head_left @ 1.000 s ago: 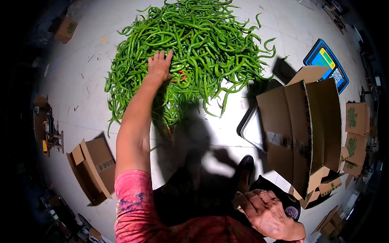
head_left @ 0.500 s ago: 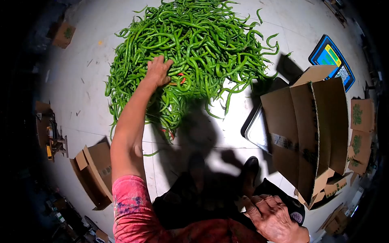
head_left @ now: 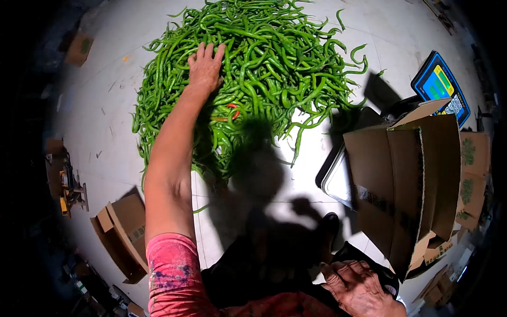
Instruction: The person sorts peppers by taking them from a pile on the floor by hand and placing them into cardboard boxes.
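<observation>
Green peppers (head_left: 269, 68) heaped on the floor (head_left: 105, 116), left hand (head_left: 206, 72) laid on them.
At left, an open cardboard box (head_left: 128, 214); next, the left hand, back upward on the peppers' left part, fingers extended and slightly apart, gripping nothing visible. Red peppers (head_left: 235, 114) show right of the forearm (head_left: 170, 158). Right hand (head_left: 359, 288) over dark trousers (head_left: 243, 277), fingers bent; cannot tell whether it holds anything. Farther right, a larger box (head_left: 377, 174) partly covering a metal tray (head_left: 338, 185), beside a blue-edged display (head_left: 437, 84).

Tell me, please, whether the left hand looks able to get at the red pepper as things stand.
Probably yes: the left hand is over the pile, near the red pepper, which shows at the surface, with nothing tall between.
</observation>
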`<action>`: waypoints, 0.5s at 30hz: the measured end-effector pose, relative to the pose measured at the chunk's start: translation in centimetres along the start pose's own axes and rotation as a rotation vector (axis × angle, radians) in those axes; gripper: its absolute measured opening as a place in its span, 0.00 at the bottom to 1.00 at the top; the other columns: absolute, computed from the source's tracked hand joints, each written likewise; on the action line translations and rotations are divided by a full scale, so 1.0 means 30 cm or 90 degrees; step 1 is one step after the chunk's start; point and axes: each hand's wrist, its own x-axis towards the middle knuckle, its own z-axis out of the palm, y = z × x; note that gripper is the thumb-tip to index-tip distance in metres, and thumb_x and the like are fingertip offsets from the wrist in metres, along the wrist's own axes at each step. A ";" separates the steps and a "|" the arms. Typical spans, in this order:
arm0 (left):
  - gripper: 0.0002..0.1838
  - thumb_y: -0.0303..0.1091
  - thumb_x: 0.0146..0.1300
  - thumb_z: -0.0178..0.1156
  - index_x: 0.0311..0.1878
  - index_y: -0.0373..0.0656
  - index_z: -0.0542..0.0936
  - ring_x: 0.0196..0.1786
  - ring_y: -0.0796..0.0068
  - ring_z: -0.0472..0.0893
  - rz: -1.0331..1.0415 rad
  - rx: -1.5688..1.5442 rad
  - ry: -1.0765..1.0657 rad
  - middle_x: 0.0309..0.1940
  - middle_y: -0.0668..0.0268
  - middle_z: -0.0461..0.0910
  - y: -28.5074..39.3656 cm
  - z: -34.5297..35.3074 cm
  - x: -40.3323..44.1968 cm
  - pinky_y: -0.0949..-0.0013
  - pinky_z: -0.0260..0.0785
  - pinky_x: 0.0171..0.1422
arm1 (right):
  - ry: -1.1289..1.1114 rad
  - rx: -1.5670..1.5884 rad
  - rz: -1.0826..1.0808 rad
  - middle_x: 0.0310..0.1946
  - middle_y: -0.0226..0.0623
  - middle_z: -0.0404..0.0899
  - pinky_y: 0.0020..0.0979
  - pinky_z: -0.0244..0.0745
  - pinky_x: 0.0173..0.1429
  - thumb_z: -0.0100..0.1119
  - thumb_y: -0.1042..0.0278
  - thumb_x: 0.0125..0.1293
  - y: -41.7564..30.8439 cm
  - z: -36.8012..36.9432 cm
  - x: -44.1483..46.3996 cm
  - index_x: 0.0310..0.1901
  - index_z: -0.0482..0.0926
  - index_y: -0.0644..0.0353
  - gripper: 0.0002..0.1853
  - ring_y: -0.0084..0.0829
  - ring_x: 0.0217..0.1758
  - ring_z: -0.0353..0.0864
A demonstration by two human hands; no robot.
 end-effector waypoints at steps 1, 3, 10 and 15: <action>0.51 0.36 0.42 0.75 0.71 0.56 0.58 0.73 0.54 0.56 -0.010 0.007 -0.017 0.67 0.58 0.61 0.010 0.007 0.016 0.45 0.52 0.69 | 0.000 0.007 0.004 0.45 0.43 0.78 0.40 0.74 0.50 0.63 0.67 0.58 0.008 -0.001 0.005 0.59 0.73 0.61 0.25 0.42 0.47 0.78; 0.36 0.30 0.43 0.71 0.59 0.49 0.68 0.64 0.55 0.66 0.005 0.003 0.007 0.55 0.58 0.68 0.000 0.008 0.046 0.48 0.58 0.63 | -0.018 0.019 0.015 0.46 0.44 0.78 0.40 0.74 0.50 0.62 0.67 0.58 0.030 -0.007 0.010 0.59 0.73 0.60 0.26 0.42 0.48 0.78; 0.41 0.29 0.43 0.72 0.64 0.53 0.66 0.57 0.54 0.72 0.085 -0.065 0.007 0.53 0.56 0.70 -0.016 0.017 0.055 0.53 0.61 0.58 | -0.031 0.039 0.026 0.47 0.43 0.77 0.40 0.75 0.51 0.60 0.67 0.60 0.039 -0.014 -0.007 0.61 0.72 0.60 0.26 0.42 0.50 0.76; 0.39 0.28 0.45 0.69 0.64 0.55 0.67 0.55 0.55 0.73 0.039 0.031 -0.064 0.48 0.57 0.72 0.023 0.029 0.097 0.54 0.61 0.55 | -0.027 0.020 0.037 0.45 0.41 0.76 0.37 0.74 0.52 0.60 0.66 0.60 0.028 -0.005 -0.018 0.61 0.72 0.60 0.25 0.40 0.49 0.76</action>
